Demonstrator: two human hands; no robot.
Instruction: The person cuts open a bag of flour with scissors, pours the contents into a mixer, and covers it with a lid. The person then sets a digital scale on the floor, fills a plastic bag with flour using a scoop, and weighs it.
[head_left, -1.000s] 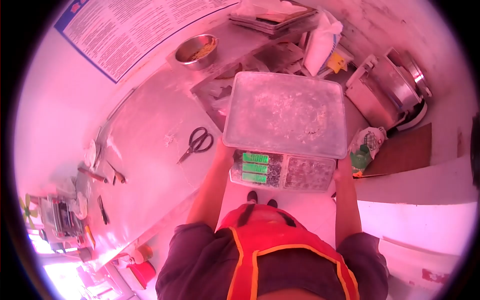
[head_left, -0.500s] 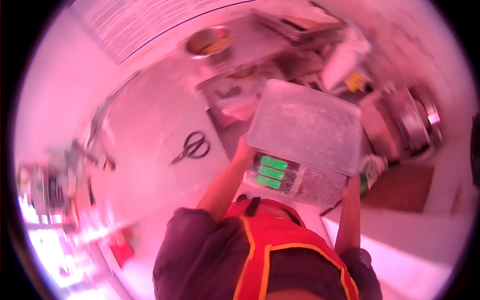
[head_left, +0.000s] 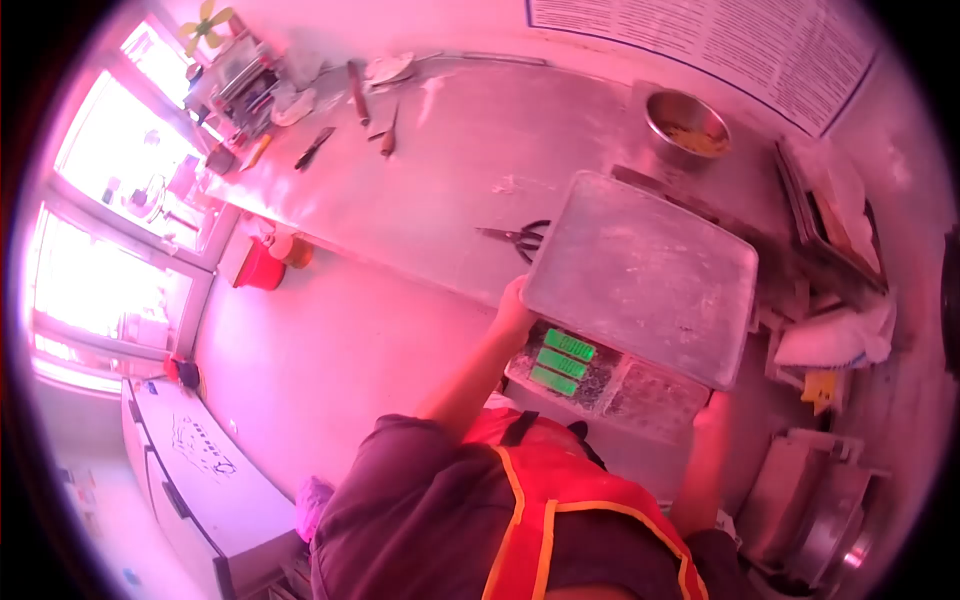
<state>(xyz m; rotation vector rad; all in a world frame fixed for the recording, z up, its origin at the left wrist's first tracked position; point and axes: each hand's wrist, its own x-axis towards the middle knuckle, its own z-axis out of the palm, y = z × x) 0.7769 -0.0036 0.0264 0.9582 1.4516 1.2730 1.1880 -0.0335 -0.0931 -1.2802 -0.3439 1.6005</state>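
Observation:
A digital weighing scale (head_left: 610, 385) with a broad metal pan (head_left: 640, 275) and three green-lit displays is held up in front of my apron. My left hand (head_left: 514, 308) grips its left side, the fingers mostly hidden beneath the pan. At the lower right corner my right hand (head_left: 711, 415) is closed on the other side. Whitish smears cover the pan and keypad, and nothing lies on the pan. Black-handled scissors (head_left: 515, 237) lie on the metal table (head_left: 430, 180) just left of the scale, their handles partly covered by the pan.
A steel bowl (head_left: 687, 125) with yellowish contents stands toward the back. Several tools, including a knife (head_left: 315, 148), lie at the table's far left. A white bag (head_left: 835, 338) and a metal machine (head_left: 805, 500) are on the right. A red bucket (head_left: 260, 265) and a white chest (head_left: 200, 460) stand left.
My view has swung left, bringing the windows, floor and white chest into sight. The scale stays in both hands and now covers part of the scissors.

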